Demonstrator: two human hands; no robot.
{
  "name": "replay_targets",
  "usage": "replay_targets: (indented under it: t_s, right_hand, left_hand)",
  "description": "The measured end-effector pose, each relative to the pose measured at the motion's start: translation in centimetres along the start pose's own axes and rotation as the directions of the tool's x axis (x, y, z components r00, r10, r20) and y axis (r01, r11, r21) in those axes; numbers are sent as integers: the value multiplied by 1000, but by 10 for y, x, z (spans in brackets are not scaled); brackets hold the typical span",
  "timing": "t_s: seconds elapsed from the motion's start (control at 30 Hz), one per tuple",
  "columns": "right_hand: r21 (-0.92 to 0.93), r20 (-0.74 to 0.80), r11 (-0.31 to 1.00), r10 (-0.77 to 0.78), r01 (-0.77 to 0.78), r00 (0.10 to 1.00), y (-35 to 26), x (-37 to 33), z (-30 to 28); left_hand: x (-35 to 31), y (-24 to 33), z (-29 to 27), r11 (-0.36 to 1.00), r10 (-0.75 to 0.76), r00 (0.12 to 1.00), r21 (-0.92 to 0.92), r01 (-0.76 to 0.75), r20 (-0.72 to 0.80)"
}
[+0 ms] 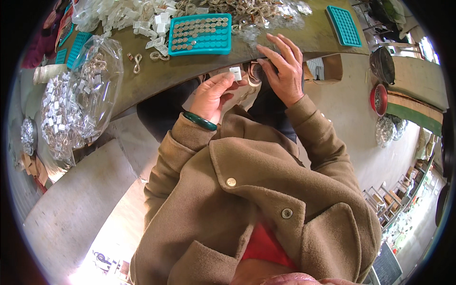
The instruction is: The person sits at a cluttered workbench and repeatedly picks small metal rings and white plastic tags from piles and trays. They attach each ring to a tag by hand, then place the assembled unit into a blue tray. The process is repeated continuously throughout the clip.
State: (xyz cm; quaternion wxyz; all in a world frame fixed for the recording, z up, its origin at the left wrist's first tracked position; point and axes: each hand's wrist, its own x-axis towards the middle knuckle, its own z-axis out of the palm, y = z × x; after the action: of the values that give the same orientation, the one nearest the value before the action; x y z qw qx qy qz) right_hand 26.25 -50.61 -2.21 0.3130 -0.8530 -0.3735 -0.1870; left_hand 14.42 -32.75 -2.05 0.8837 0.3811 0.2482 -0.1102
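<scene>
In front of me, just off the table's near edge, my left hand point(212, 95) pinches a small white square plastic casing point(236, 73) between thumb and fingers. A dark green bangle circles that wrist. My right hand point(284, 71) is raised to the right of the casing, its fingers apart and no object visible in it. Beyond the left hand, a teal tray point(225, 51) lies on the table, with rows of small round metallic pieces in its pockets. Loose white casings point(161, 23) are heaped behind and left of this tray.
Coiled cords point(240, 9) pile up along the far side of the table point(142, 90). A clear bag point(107, 61) of white-ended cords sits at the left. Another teal tray point(343, 26) lies far right. A cardboard box point(332, 69) and a red bowl point(378, 99) are beyond my right arm.
</scene>
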Motion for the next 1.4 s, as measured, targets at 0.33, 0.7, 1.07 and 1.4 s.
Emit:
replay_targets:
  t_s: [0.33, 0.7, 1.07, 1.4]
  right_hand:
    - [-35, -3, 984, -177, 177, 984, 24, -6, 16]
    - [30, -45, 986, -164, 166, 985, 27, -9, 21]
    - [132, -46, 989, -56, 61, 997, 27, -6, 27]
    - [48, -15, 999, 4, -4, 1000, 26, -2, 6]
  left_hand:
    - [8, 0, 0, 999, 10, 999, -44, -9, 35]
    - [10, -2, 1, 997, -7, 1000, -83, 9, 27]
    - [6, -5, 0, 990, -16, 999, -140, 21, 37]
    - [4, -5, -3, 993, -6, 999, -121, 11, 41]
